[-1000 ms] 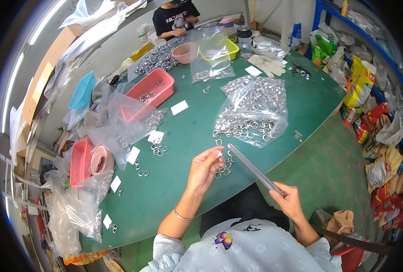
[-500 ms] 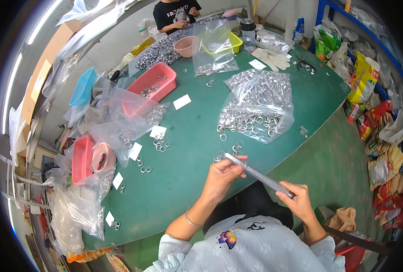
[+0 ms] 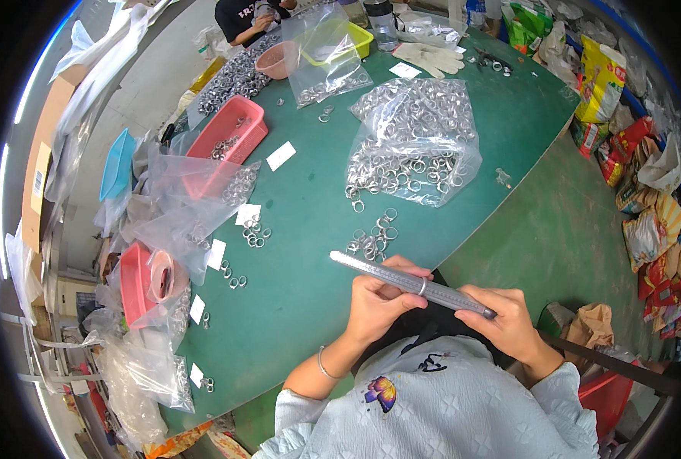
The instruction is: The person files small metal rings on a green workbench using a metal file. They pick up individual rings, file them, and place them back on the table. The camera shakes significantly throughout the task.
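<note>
A tapered grey metal ring mandrel (image 3: 375, 268) lies slantwise across my front, its narrow tip to the left. My right hand (image 3: 506, 320) is closed on its thick end. A silver ring (image 3: 423, 287) sits around the mandrel, toward the thick part. My left hand (image 3: 380, 306) pinches at this ring, thumb on the near side and fingers partly hidden behind the mandrel. Just beyond the tip, a small pile of loose rings (image 3: 373, 239) rests on the green table (image 3: 302, 306). Farther off lies a clear bag of rings (image 3: 417, 138).
To the left are pink trays (image 3: 252, 122), white paper slips (image 3: 281, 156) beside small ring groups, and plastic bags (image 3: 130, 382). At the back stand a yellow-green basket (image 3: 361, 42) and white gloves (image 3: 430, 58). Another person (image 3: 241, 23) handles something there. Colourful packages (image 3: 602, 80) line the right.
The ring has moved along the mandrel from near the narrow tip toward the thick end, my left hand with it. The mandrel has become more level, and the view has shifted.
</note>
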